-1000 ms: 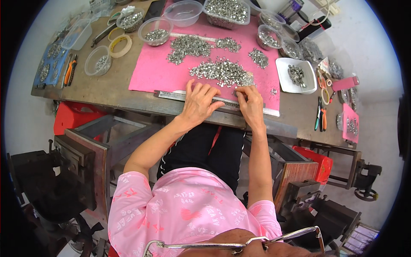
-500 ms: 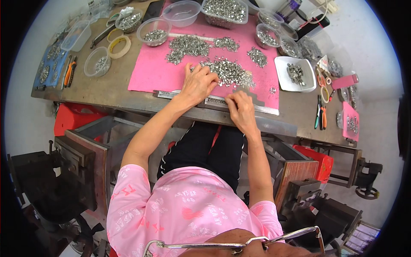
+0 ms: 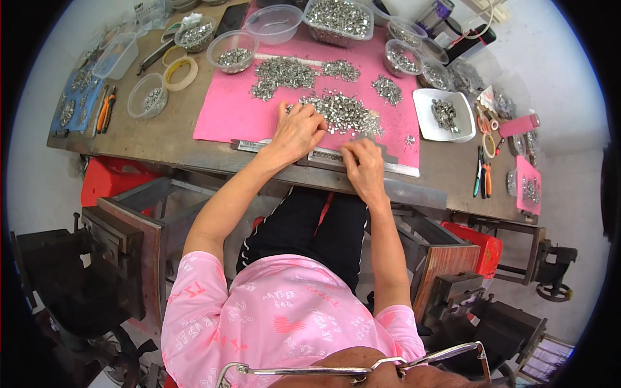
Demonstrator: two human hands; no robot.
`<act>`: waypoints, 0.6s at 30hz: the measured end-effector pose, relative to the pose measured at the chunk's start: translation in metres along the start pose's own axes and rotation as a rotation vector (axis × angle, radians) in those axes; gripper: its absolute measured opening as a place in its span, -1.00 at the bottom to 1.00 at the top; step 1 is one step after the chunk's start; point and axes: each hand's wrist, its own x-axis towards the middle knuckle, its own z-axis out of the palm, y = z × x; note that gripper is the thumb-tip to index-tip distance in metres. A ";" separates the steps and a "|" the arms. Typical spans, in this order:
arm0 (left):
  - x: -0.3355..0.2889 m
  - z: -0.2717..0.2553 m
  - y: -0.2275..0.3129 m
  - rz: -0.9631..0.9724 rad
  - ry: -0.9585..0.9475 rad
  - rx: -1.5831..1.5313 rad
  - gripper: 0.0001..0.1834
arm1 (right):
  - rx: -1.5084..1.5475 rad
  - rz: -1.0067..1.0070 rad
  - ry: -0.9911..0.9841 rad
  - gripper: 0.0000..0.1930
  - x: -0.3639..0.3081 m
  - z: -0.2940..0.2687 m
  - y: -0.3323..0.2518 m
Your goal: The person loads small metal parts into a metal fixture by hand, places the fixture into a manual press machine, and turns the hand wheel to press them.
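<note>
Two bare hands rest above the near edge of the worktop (image 3: pixel 187 126). The right hand (image 3: pixel 364 161) is narrow, thumb and fingers drawn together at the right end of the slotted section of a metal bar (image 3: pixel 325 155); whether it pinches the bar or only steadies it, I cannot tell. This bar lies along the worktop's near edge, its long axis running left to right, roughly parallel to that edge.

The left hand (image 3: pixel 297 134) reaches across the bar, wrist above it, fingers curled and fairly close together; its fingertips are at the left end of a pile of small metal pieces (image 3: pixel 343 111), and whether they hold one cannot be seen. From those fingertips the pile spreads rightward, just beyond the bar, so the left hand is nearer the pile, the right nearer the slots.

Under the pile is a pink mat (image 3: pixel 223 110). Farther back on it lies a broader heap of metal bits (image 3: pixel 284 71); toward the worktop's right edge sits a white dish (image 3: pixel 424 110), and toward the far edge a clear tub (image 3: pixel 349 40) full of pieces.
</note>
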 end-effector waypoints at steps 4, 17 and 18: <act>-0.001 -0.002 0.007 0.024 0.019 -0.010 -0.88 | -0.090 0.007 0.033 -0.94 0.019 0.012 0.018; -0.033 -0.001 0.036 0.061 0.045 -0.142 -0.88 | -0.056 0.011 -0.029 -0.93 0.023 0.012 0.025; -0.033 -0.002 0.036 0.060 0.039 -0.145 -0.88 | -0.003 0.025 -0.003 -0.93 0.021 0.010 0.027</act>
